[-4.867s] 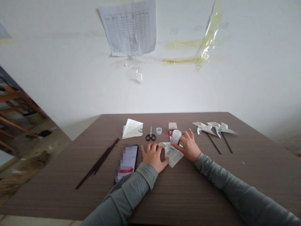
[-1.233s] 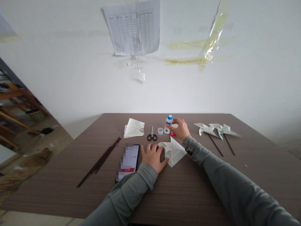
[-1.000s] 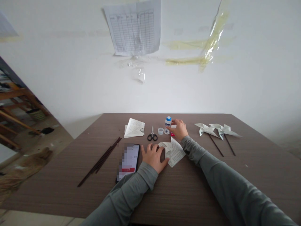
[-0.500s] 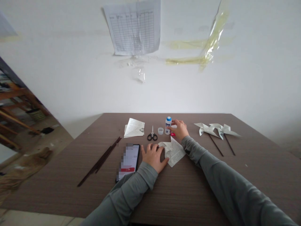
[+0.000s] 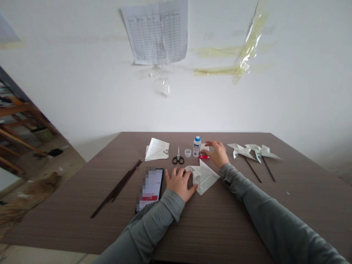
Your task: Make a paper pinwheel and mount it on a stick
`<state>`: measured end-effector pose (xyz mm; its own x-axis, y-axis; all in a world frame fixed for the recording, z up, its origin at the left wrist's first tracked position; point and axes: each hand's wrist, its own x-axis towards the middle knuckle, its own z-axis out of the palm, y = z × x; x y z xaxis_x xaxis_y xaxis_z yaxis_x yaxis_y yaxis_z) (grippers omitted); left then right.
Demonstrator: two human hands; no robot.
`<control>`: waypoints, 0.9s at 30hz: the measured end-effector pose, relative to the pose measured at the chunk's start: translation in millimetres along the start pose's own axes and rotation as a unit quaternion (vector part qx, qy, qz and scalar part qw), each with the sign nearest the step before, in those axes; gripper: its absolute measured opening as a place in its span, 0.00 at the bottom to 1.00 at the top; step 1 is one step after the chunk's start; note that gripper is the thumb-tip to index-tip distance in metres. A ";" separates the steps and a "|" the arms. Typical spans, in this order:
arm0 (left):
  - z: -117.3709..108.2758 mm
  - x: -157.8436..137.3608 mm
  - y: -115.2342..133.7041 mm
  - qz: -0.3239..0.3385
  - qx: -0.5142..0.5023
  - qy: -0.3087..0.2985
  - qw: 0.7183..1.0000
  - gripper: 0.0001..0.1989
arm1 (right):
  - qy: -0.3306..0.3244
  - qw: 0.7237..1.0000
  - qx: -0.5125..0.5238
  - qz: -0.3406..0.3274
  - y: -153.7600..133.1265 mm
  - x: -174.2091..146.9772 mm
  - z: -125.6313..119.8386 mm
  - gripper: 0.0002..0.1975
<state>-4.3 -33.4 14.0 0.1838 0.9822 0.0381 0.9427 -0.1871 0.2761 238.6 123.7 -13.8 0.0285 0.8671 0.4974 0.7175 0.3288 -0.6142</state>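
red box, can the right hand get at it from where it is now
Looks like yes: the right hand is open close beside the red box, and the white bottle stands left of the box, seemingly out of the way.

across the back of the table (image 5: 220, 227), from left to right, come paper sheets (image 5: 156, 149), scissors (image 5: 178, 157), a small cup (image 5: 187, 153), a bottle (image 5: 196, 146) and a box (image 5: 205, 151), the last two just beside each other. the right hand (image 5: 218, 156) is at the box's right. in front of the bottle and box lies a folded paper (image 5: 205, 179), with the left hand (image 5: 180, 185) over its left edge. left of that hand sits a phone (image 5: 152, 189), then sticks (image 5: 121, 186) farther left. two pinwheels (image 5: 260, 151) lie right of the right hand. behind the table stands the wall (image 5: 110, 99).
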 end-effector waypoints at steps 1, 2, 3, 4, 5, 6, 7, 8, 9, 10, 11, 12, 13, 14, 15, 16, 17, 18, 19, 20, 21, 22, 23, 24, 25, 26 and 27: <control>0.2 0.0 0.1 0.001 -0.001 0.002 1.000 0.27 | -0.003 1.000 -0.002 -0.013 2.6 -4.2 -3.8 0.16; 0.5 0.0 0.1 0.001 -0.002 0.005 1.000 0.26 | -0.009 0.999 -0.004 -0.032 5.1 -8.6 -7.6 0.14; 0.6 0.0 0.1 0.001 -0.001 0.006 1.000 0.26 | -0.020 0.998 -0.006 -0.057 7.3 -13.2 -11.5 0.13; 0.7 0.0 0.2 0.001 -0.001 0.007 1.000 0.26 | -0.033 0.996 -0.007 -0.086 9.3 -17.9 -15.3 0.11; 0.6 0.1 0.4 0.000 -0.001 0.008 1.000 0.26 | -0.049 0.992 -0.005 -0.118 11.0 -22.8 -19.1 0.10; 0.5 0.1 0.6 0.000 -0.001 0.008 1.000 0.26 | -0.069 0.986 -0.003 -0.149 12.4 -27.8 -22.8 0.10; 0.5 0.2 0.8 0.000 0.000 0.007 1.000 0.26 | -0.091 0.980 -0.002 -0.178 13.4 -33.1 -26.3 0.10; 0.6 0.3 0.9 -0.001 0.001 0.006 1.000 0.26 | -0.118 0.972 -0.001 -0.202 14.1 -38.7 -29.6 0.10; 1.1 0.5 0.7 -0.001 0.002 0.005 1.000 0.26 | -0.144 0.964 0.000 -0.224 14.4 -44.6 -32.7 0.11; 2.1 0.7 0.2 -0.002 0.003 0.004 1.000 0.27 | -0.164 0.957 -0.002 -0.240 14.4 -50.9 -35.5 0.11; 3.7 1.1 -0.7 -0.003 0.003 0.004 1.000 0.27 | -0.175 0.952 -0.005 -0.252 14.1 -57.5 -38.0 0.10; 5.7 1.6 -1.9 -0.002 0.003 0.007 1.000 0.27 | -0.183 0.946 -0.009 -0.266 13.6 -64.2 -40.2 0.09; 8.1 2.1 -3.5 0.001 0.001 0.013 1.000 0.27 | -0.189 0.943 -0.017 -0.273 12.8 -70.8 -42.3 0.08; 10.6 2.6 -5.3 0.006 -0.002 0.020 1.000 0.27 | -0.197 0.940 -0.028 -0.278 11.8 -77.2 -44.2 0.07; 13.1 3.0 -7.1 0.013 -0.005 0.027 1.000 0.27 | -0.208 0.935 -0.039 -0.285 10.6 -83.2 -46.1 0.06; 15.2 3.4 -8.6 0.018 -0.006 0.032 0.999 0.27 | -0.219 0.930 -0.050 -0.291 9.3 -88.5 -47.9 0.07; 16.7 3.5 -9.7 0.021 -0.007 0.033 0.999 0.27 | -0.225 0.926 -0.058 -0.297 8.0 -92.9 -49.7 0.08; 17.4 3.5 -10.2 0.021 -0.006 0.032 0.999 0.28 | -0.229 0.923 -0.065 -0.301 6.6 -96.5 -51.4 0.08; 17.5 3.4 -10.1 0.019 -0.003 0.029 0.999 0.28 | -0.231 0.921 -0.071 -0.305 5.3 -99.2 -52.8 0.09; 16.7 3.1 -9.3 0.016 0.000 0.024 1.000 0.28 | -0.230 0.920 -0.076 -0.308 4.1 -101.0 -53.9 0.10; 15.4 2.7 -8.0 0.013 0.003 0.021 1.000 0.28 | -0.228 0.920 -0.079 -0.310 3.3 -102.0 -54.6 0.11; 13.6 2.3 -6.3 0.010 0.006 0.017 1.000 0.28 | -0.225 0.919 -0.082 -0.312 2.7 -102.4 -54.9 0.11; 11.6 2.0 -4.4 0.008 0.009 0.014 1.000 0.29 | -0.221 0.919 -0.084 -0.314 2.5 -102.4 -54.8 0.12; 9.5 1.8 -2.4 0.005 0.011 0.011 1.000 0.28 | -0.217 0.919 -0.085 -0.318 2.7 -102.3 -54.3 0.12; 7.6 1.7 -0.5 0.002 0.013 0.009 1.000 0.28 | -0.214 0.918 -0.084 -0.323 3.1 -102.1 -53.6 0.12; 6.2 1.7 1.0 -0.001 0.015 0.008 1.000 0.28 | -0.210 0.917 -0.083 -0.329 3.7 -101.9 -52.8 0.12; 5.3 1.9 2.1 -0.002 0.015 0.008 1.000 0.27 | -0.206 0.917 -0.081 -0.333 4.4 -101.9 -51.9 0.11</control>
<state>-0.5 -32.0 9.5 0.1749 0.9832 0.0527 0.9516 -0.1825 0.2472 275.0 17.4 -35.3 -0.6946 0.5728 0.4353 0.5755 0.8054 -0.1417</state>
